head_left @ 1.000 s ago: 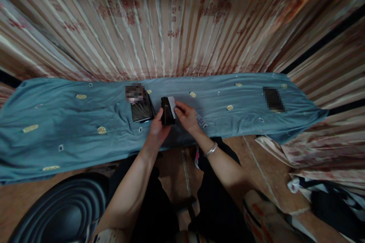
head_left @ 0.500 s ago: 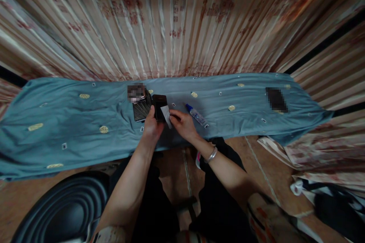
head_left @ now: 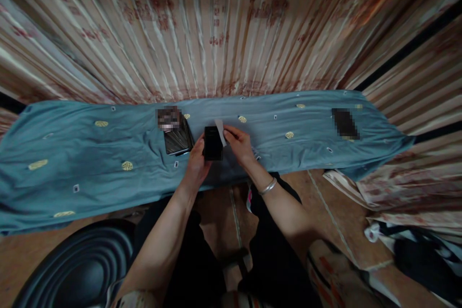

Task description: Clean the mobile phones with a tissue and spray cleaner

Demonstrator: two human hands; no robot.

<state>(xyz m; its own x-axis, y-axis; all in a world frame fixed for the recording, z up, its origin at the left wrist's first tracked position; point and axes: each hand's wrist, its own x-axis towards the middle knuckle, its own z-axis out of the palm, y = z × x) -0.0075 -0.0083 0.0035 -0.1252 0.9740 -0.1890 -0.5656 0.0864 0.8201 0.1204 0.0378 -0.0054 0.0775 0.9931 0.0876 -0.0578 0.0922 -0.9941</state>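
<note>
My left hand (head_left: 197, 160) is closed on the left edge of a black phone (head_left: 212, 145), held over the cloth-covered table. Pinched between the thumb and fingers of my right hand (head_left: 238, 144) is a thin white wipe (head_left: 221, 131). The wipe lies against or just above the phone's upper right edge; I cannot tell whether they touch. My right hand covers nearly all of a clear bottle, of which a bit (head_left: 254, 152) shows beside the wrist.
Left of the phone sit a black glossy case (head_left: 176, 139) and a blurred-out item (head_left: 168, 118) on its far end. A dark pixelated object (head_left: 345, 123) lies far right on the teal cloth (head_left: 90, 154). Behind hangs a curtain (head_left: 216, 57); a black round stool (head_left: 79, 269) stands lower left.
Both hands have shifted slightly right with the phone and wipe. The wipe has moved from the phone's front to its upper right edge. My right hand now covers most of the blue-capped bottle.
</note>
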